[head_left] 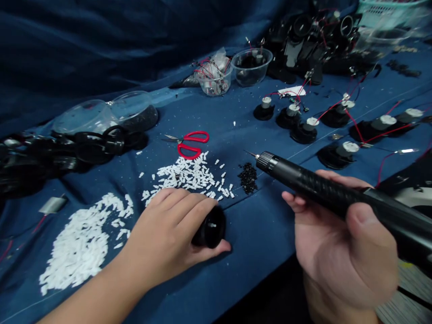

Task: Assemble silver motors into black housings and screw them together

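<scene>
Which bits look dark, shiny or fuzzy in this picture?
Head view: the back cloth is mostly in shadow; head view: the black tool in the right hand has a soft shine; head view: the left white pile looks bright and slightly smeary.

One camera sits on my head. It looks forward and down at the blue counter (254, 229). It is close, so my left fingers (182, 206) look big low in the middle and my right fingers (368, 227) look big on the right side. Farther off, it sees the blue cloth (135, 40) at the back, along the top.
</scene>
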`<state>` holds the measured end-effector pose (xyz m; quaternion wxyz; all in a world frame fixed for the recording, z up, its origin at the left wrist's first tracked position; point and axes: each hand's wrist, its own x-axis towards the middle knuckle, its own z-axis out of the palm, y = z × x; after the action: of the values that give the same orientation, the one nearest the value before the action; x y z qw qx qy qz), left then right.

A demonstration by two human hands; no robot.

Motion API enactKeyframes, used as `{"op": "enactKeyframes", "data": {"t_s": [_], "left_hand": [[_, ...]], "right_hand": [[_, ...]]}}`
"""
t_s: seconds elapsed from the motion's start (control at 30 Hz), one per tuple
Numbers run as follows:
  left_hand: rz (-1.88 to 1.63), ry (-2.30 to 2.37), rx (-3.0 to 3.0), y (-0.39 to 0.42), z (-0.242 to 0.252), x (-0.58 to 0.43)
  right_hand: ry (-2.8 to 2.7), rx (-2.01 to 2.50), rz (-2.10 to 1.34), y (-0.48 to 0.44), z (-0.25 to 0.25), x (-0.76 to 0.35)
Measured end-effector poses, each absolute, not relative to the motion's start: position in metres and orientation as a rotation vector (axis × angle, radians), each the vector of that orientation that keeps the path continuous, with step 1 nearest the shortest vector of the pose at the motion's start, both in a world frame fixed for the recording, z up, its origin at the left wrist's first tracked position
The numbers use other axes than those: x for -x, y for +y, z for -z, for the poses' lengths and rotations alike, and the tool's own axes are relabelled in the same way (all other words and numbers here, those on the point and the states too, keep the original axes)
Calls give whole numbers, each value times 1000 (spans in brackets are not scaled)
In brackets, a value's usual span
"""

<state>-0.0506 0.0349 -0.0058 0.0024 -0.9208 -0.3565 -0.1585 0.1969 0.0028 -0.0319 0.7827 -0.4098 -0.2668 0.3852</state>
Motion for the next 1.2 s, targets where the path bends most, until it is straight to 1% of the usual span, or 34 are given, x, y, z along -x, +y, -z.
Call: {"op": "enactKeyframes", "data": {"t_s": [0.17,0.27,0.5,1.03,1.2], "left_hand": [[483,-1146,2906,35,7,51],[464,-1182,2919,34,7,50],[448,-1216,2917,35,10,48],[468,-1209,2872,34,8,48],[514,-1217,2828,33,9,48]], "right_hand": [[-668,884,-721,7,40,-195],[-714,918,-710,8,44,-195],[-738,971,-619,6,37,-188],[-707,1072,-629,5,33,-180],[-679,972,-660,4,34,-186]]}}
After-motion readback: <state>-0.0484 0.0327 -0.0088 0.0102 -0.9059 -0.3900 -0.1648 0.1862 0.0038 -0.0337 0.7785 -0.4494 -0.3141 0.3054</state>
